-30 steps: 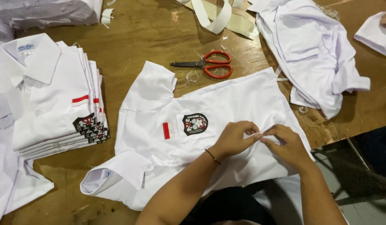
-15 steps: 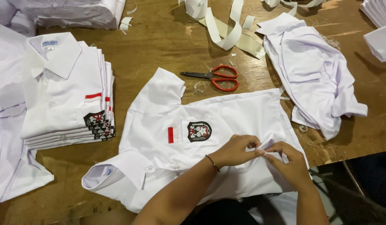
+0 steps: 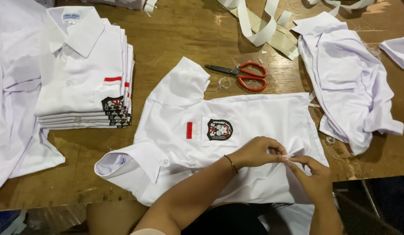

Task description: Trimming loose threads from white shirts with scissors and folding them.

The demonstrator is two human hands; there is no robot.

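White shirt (image 3: 254, 117) lies flat on wooden table (image 3: 175, 39), chest pocket with dark badge (image 3: 219, 129) up. Left hand (image 3: 258, 152) and right hand (image 3: 314, 176) meet at shirt's lower front edge, fingertips of both pinched closed on small fold of its fabric (thin bracelet on left wrist). Red-handled scissors (image 3: 245, 75) just beyond shirt. Stack of folded shirts (image 3: 82, 74) left of shirt, crumpled white garment (image 3: 345, 78) right of it

The flat white cotton shirt (image 3: 254, 117) carries a red-and-white stripe patch (image 3: 191, 130) and black crest badge (image 3: 219, 129). At twelve o'clock lie red-handled steel scissors (image 3: 243, 74) on brown wooden table (image 3: 175, 39).
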